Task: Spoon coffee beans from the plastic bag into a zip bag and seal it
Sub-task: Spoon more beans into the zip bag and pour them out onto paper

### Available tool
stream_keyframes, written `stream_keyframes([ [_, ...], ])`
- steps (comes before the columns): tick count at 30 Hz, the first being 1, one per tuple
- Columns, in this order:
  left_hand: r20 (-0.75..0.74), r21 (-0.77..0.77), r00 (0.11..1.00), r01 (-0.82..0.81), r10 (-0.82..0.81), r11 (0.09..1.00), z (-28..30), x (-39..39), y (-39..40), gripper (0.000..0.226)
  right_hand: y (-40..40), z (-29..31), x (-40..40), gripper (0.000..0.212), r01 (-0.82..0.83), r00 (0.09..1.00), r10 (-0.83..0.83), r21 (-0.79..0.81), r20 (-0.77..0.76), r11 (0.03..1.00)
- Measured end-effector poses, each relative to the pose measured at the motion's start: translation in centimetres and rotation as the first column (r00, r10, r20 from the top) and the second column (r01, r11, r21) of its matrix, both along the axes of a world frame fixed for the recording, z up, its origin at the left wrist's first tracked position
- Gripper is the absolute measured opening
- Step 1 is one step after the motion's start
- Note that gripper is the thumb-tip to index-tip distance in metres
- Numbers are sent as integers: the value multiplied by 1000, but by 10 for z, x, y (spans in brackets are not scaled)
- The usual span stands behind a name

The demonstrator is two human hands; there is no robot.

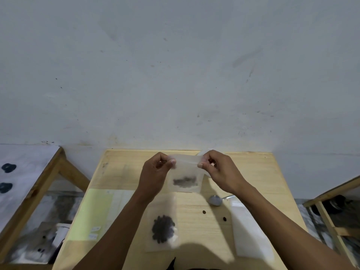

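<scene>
Pinching the zip bag [185, 172] by its top corners, left hand [155, 172] and right hand [220, 170] hold it above the table [253, 172]; beans [185, 182] inside; spoon [216, 200] below

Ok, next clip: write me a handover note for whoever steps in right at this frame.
Left hand: pinches the top left corner of the small translucent zip bag.
Right hand: pinches its top right corner; the bag hangs above the pale wooden table.
Beans: a dark clump sits in the held bag. A second translucent plastic bag with dark coffee beans lies flat nearer the person.
Metal spoon lies on the table; two loose beans lie near it.
Done: beans transferred.
Left: whether the zip is closed cannot be told; press along it, then set the bag down.
</scene>
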State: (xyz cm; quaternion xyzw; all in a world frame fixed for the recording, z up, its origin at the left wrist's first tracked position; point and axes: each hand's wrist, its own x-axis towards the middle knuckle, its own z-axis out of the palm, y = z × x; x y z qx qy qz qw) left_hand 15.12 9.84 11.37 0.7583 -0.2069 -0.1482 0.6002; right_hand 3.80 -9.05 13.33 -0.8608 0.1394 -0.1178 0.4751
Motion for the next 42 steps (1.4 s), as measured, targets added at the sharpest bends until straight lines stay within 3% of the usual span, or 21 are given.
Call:
stream_keyframes([
  [4, -80, 24, 997, 24, -23, 999, -10, -16, 18, 4, 14, -12, 1, 20, 81, 996, -71, 262, -48, 962],
  [7, -148, 109, 987, 84, -68, 990, -27, -33, 37, 15, 22, -27, 2, 30, 194, 981, -180, 424, -74, 885],
  [10, -219, 162, 975, 69, -33, 984, -44, -48, 52, 21, 35, -50, 1, 33, 330, 943, -297, 503, -148, 799],
  [12, -250, 175, 968, 12, 33, 984, -55, -54, 61, 26, 49, -64, -3, 20, 392, 920, -329, 504, -213, 770],
  [13, -261, 183, 963, -24, 72, 983, -60, -55, 65, 28, 57, -71, -6, 17, 393, 918, -299, 506, -260, 768],
  [16, -275, 230, 947, -105, 168, 967, -77, -55, 81, 31, 82, -92, -17, 51, 290, 923, -85, 534, -375, 794],
  [18, -264, 274, 942, -133, 208, 952, -87, -56, 91, 31, 98, -104, -22, 68, 223, 907, 11, 503, -422, 835],
  [20, -249, 322, 943, -134, 221, 937, -97, -57, 98, 32, 109, -114, -24, 68, 183, 899, 30, 436, -438, 881],
  [24, -187, 450, 961, -102, 205, 887, -114, -58, 108, 38, 126, -132, -20, 88, 122, 863, -1, 207, -505, 971],
  [29, -162, 519, 975, -50, 155, 854, -124, -57, 109, 43, 141, -149, -16, 96, 96, 798, -83, -9, -597, 995],
  [33, -169, 539, 977, -21, 133, 842, -125, -53, 109, 47, 149, -156, -12, 100, 121, 788, -94, 4, -608, 993],
  [37, -194, 538, 977, 28, 92, 842, -124, -49, 111, 54, 153, -161, -12, 89, 138, 788, -135, -42, -601, 990],
  [42, -237, 497, 969, 60, 69, 866, -125, -48, 112, 58, 156, -156, -13, 54, 151, 816, -131, -11, -563, 988],
])
